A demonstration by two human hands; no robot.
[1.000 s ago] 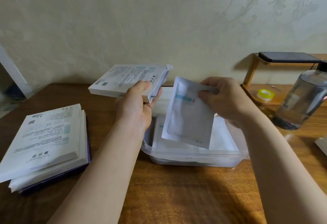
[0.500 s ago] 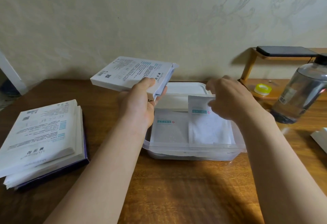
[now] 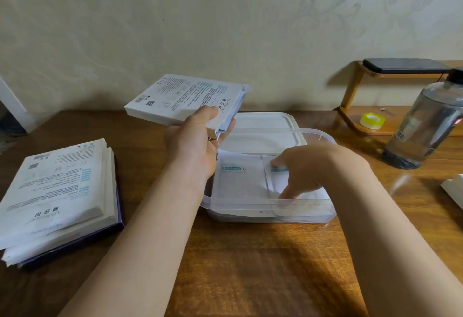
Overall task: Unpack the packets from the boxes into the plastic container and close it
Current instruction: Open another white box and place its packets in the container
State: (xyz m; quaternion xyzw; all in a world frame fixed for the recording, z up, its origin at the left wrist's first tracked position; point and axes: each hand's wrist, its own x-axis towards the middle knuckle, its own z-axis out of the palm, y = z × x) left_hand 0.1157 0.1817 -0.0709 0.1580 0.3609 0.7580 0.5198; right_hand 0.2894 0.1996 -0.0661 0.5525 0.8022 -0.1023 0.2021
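Lowered into the container [image 3: 250,202], the packet [image 3: 273,180] is pressed flat under the spread right hand [image 3: 308,166]; the box [image 3: 185,98] is gripped by the left hand [image 3: 193,149]; corners should be squared.

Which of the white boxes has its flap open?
The box held up in the left hand: its end flap sticks out open. The stacked boxes lying on the table at the left show no open flap.

Flat white printed cardboard box [image 3: 185,98] raised, tilted, right-end flap open, over far-left corner of clear rectangular plastic container [image 3: 250,202]. Two white teal-labelled packets [image 3: 240,181] lie flat inside, side by side. White plastic lid [image 3: 263,122] off, just behind; stack of similar white boxes [image 3: 55,186] well left.
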